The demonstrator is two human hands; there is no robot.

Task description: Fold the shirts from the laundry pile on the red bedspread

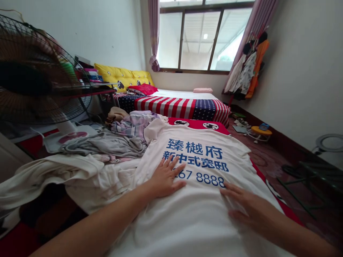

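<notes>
Pressing flat on the white T-shirt (198,200) (blue printed characters face up), the left hand (164,178) and right hand (246,207) lie open-palmed, fingers spread, grasping nothing. It lies spread on the near bed, with a heap of clothes (107,146) just left.

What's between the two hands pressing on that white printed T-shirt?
In the head view, only cloth of the white T-shirt, bearing blue printed digits, lies between the left hand and the right hand.
</notes>
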